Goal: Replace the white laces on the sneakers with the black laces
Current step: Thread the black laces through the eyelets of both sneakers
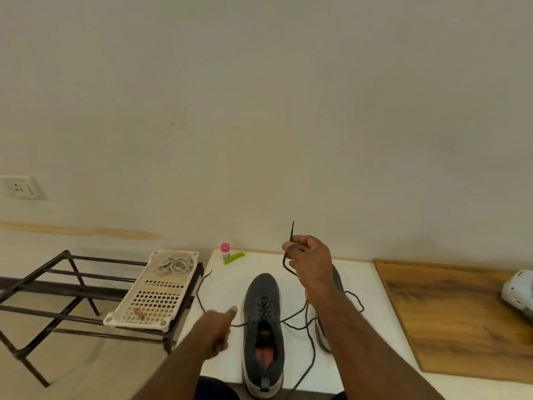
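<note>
A grey sneaker (262, 295) lies on the white table (291, 368), toe pointing away from me, with a black lace (300, 311) threaded through its eyelets. My left hand (217, 332) pinches the lace's left part just beside the shoe; that end trails off over the table's left edge. My right hand (310, 262) is raised above the toe and grips the other end, whose tip sticks up from my fingers. A second grey sneaker (323, 333) lies mostly hidden behind my right forearm. The white laces (174, 264) sit bunched in a white perforated tray (135, 308).
The tray rests on a black metal rack (57, 287) left of the table. A pink-capped bottle (225, 250) and a green stick (234, 258) stand at the table's far edge. A wooden board (461, 316) and a white device (517, 294) are to the right.
</note>
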